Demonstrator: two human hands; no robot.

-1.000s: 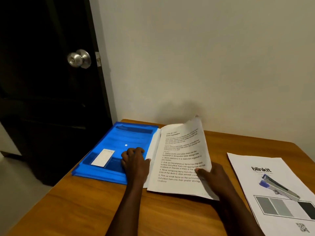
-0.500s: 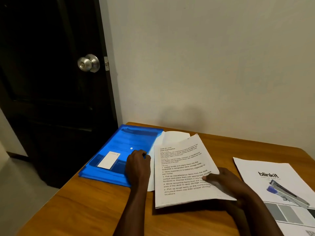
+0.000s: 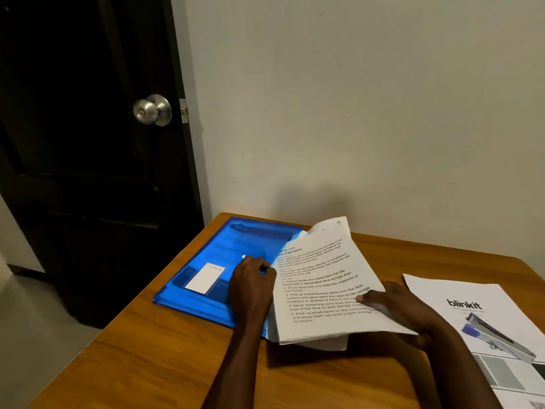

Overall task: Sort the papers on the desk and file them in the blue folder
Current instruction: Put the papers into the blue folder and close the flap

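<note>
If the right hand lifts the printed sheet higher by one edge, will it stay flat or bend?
Probably it bends: the printed sheet curls up at its far corner while the right hand pinches its edge. It looks thin and light, so it could slip across the papers beneath.

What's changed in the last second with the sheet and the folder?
The printed sheet, pinched by the right hand, dipped flat half a second ago and now has its far edge lifted again, over the right edge of the blue folder. The left hand stays at that edge; stapler and blinkit sheet unmoved.
</note>
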